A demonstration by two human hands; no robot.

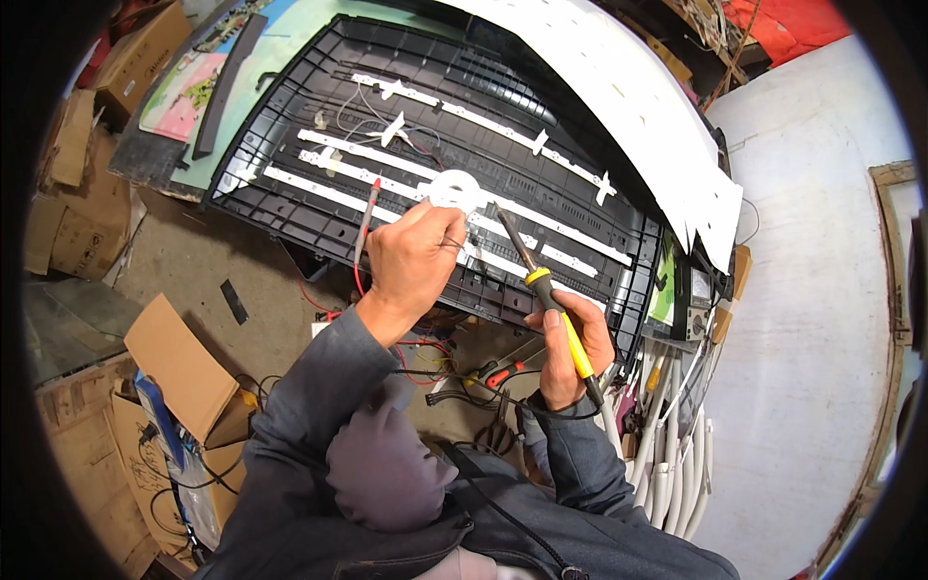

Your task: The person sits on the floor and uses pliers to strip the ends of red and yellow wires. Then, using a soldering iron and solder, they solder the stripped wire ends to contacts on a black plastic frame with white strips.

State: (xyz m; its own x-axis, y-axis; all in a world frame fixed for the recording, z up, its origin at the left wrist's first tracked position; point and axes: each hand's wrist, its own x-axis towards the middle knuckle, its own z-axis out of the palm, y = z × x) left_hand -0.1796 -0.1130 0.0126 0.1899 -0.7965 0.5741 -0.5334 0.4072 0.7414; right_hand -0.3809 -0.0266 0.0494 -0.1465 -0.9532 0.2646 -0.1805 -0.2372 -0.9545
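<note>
My left hand (pixel 416 253) is closed, its thumb and finger pinched at the near edge of a small white ring-shaped roll (pixel 454 190). A thin strand shows by the fingertips; its path is unclear. In my right hand (pixel 577 350) is a soldering iron (pixel 569 333) with a yellow and black handle, its tip pointing up-left close to the roll. Below both lies a black television back shell (pixel 483 300) with several white LED strips (pixel 493 124) across it. A red test probe (pixel 367 220) rests beside my left hand, apparently not held.
A large white sheet (pixel 619 106) arches over the shell's far right. Open cardboard box (pixel 184 367) stands at lower left, more boxes (pixel 145 63) at upper left. Red-handled tool (pixel 505 374) and cables lie below the shell. White tubes (pixel 677 464) stand at right near a white board (pixel 793 290).
</note>
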